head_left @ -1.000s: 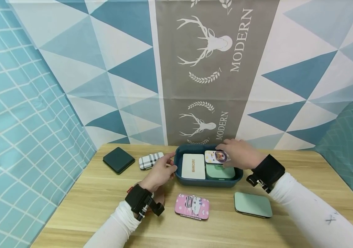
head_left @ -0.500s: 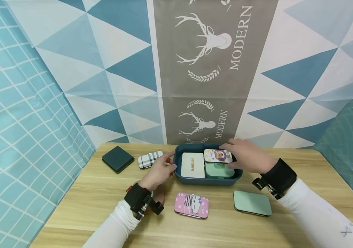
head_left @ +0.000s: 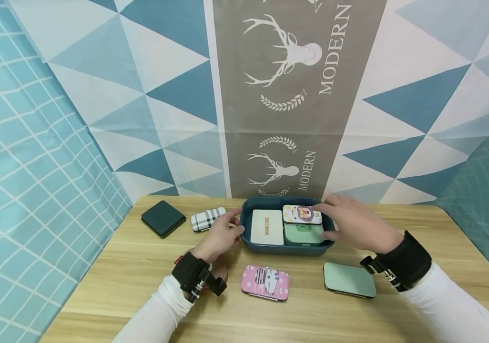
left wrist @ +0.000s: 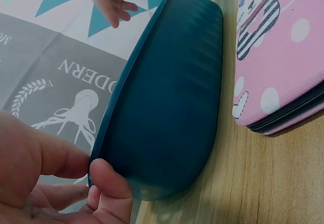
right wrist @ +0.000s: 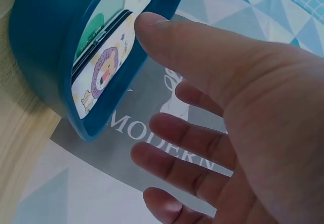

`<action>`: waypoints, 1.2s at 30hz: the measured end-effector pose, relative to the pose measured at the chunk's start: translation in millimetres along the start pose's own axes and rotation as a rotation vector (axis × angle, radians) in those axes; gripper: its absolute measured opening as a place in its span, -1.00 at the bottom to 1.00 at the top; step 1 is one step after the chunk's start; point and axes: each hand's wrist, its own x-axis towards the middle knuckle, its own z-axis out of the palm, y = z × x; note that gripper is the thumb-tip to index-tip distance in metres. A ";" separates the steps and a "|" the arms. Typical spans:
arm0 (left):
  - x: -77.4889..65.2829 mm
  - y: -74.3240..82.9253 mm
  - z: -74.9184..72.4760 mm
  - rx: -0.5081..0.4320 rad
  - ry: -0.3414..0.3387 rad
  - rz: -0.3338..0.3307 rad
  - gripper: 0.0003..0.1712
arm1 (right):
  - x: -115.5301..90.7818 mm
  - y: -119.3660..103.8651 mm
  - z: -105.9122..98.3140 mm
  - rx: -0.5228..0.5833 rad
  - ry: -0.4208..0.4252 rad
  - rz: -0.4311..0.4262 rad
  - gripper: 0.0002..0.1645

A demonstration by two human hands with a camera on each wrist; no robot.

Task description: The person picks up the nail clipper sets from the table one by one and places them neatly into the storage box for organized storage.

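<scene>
A dark blue bin (head_left: 266, 249) stands at the back middle of the table. My left hand (head_left: 223, 234) pinches its left end, thumb and fingers at the rim in the left wrist view. Inside lie a cream case lettered MANICURE (head_left: 267, 227), a green case (head_left: 303, 236) and a lion-print case (head_left: 302, 214) behind the green one. My right hand (head_left: 356, 224) hovers by the bin's right end. Its fingers (right wrist: 167, 127) are spread and relaxed, holding nothing, with the thumb over the lion-print case in the right wrist view.
Left of the bin lie a dark green square case (head_left: 163, 219) and a plaid case (head_left: 206, 220). In front are a pink cat-print case (head_left: 265, 283) and a pale green case (head_left: 349, 280). Behind the wooden table (head_left: 141, 271) hangs a patterned cloth (head_left: 176, 109).
My right hand has drawn back to the right from the lion-print case, which stays in the bin. The left hand keeps its place at the bin's left end.
</scene>
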 end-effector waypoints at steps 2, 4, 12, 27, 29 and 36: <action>-0.1 -0.1 0.7 0.001 0.004 0.000 -0.35 | -3.9 -0.4 -0.4 -0.005 -0.002 0.006 -0.17; -0.3 -0.3 1.5 0.004 0.007 0.000 -0.35 | -7.9 -0.5 -0.3 -0.004 -0.005 0.015 -0.16; -0.6 -0.6 3.3 0.012 0.008 -0.023 -0.35 | -25.0 -1.0 1.5 0.025 0.020 0.012 -0.18; 1.0 1.7 1.5 0.005 0.002 -0.038 -0.35 | -51.8 -2.1 2.8 0.104 0.002 0.084 -0.23; 2.1 1.8 0.9 0.003 0.006 -0.037 -0.36 | -54.1 -1.7 2.8 0.106 -0.001 0.088 -0.22; 3.9 4.2 -0.7 0.009 0.016 -0.029 -0.36 | -60.9 -0.4 4.1 0.104 0.006 0.083 -0.24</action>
